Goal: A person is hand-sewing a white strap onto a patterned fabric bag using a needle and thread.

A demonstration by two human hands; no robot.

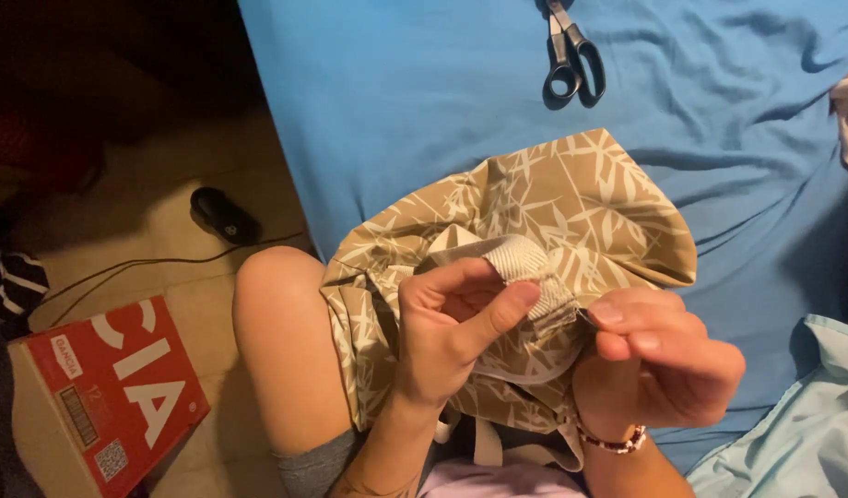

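Here, label by label:
Left hand [452,323]: fingers curled, thumb pressing the ribbed band [535,277] of the garment against them.
Right hand [659,360]: fingers pinched together just beside the band's right end; whether they hold a needle or thread cannot be told.
Patterned fabric [571,203]: tan with a pale leaf print, bunched over the person's lap and lying partly on the bed.
Bed sheet [424,111]: blue, wrinkled.
Scissors [571,55]: black-handled, closed, on the sheet well above the fabric.
Bracelet [613,441]: beaded, on the right wrist.
Cardboard box [111,397]: red-topped, on the floor by the knee [272,286].
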